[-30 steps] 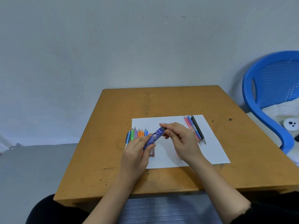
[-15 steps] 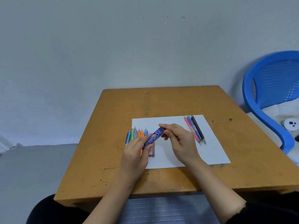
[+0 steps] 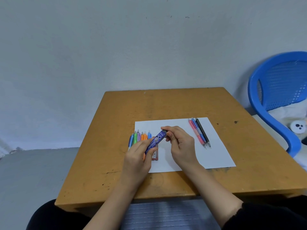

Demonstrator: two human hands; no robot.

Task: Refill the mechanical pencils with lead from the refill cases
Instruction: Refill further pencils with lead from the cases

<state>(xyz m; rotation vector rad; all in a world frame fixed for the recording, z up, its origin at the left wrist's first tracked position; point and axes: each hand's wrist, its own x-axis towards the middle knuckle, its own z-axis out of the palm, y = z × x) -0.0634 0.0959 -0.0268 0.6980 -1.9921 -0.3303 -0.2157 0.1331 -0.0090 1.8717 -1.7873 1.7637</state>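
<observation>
Two hands are working one blue lead case (image 3: 155, 142) above white paper (image 3: 216, 155).
Head view: left hand (image 3: 137, 156) is gripping its lower end with curled fingers, right hand (image 3: 181, 146) is pinching its top cap; red case (image 3: 155, 155) and coloured pencils (image 3: 141, 137) are lying underneath, three pencils (image 3: 200, 133) farther right.

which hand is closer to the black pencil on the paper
Right. The right hand is just left of the black pencil, not touching it; the left hand is farther left, beyond the blue lead case.
</observation>
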